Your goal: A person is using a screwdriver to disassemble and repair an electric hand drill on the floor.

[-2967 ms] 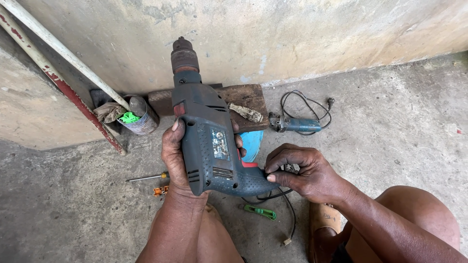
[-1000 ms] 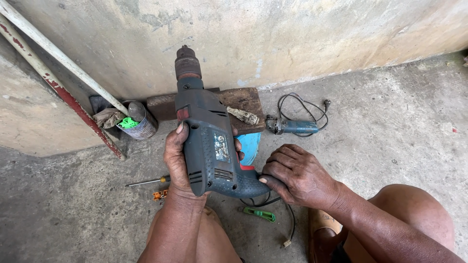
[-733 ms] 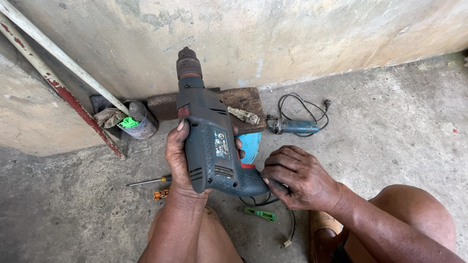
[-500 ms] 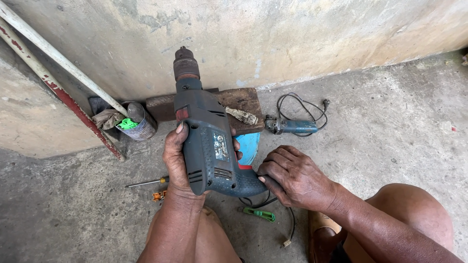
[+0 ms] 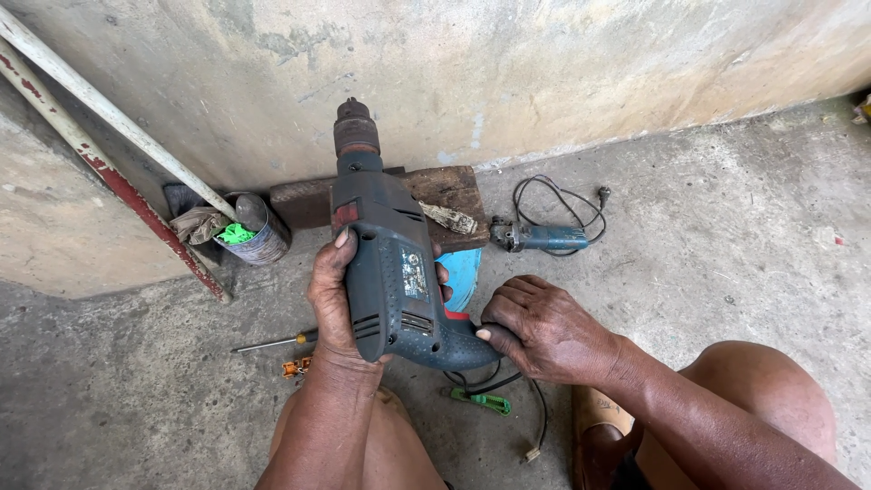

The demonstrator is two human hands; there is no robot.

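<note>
Right hand [image 5: 549, 328] has shifted slightly at the handle, fingers curled shut on the drill [image 5: 392, 281] base. Left hand [image 5: 337, 295] clamps its body above the lap; keep both grips firm, chuck pointed away.

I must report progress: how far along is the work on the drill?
Done: nothing visibly finished; the rusty chuck holds no bit. In hand: the left hand grips the dark blue-grey electric drill, and the right hand holds its handle end by the black cord. Left: cannot tell; the metal screwdriver lies unused on the floor.
</note>
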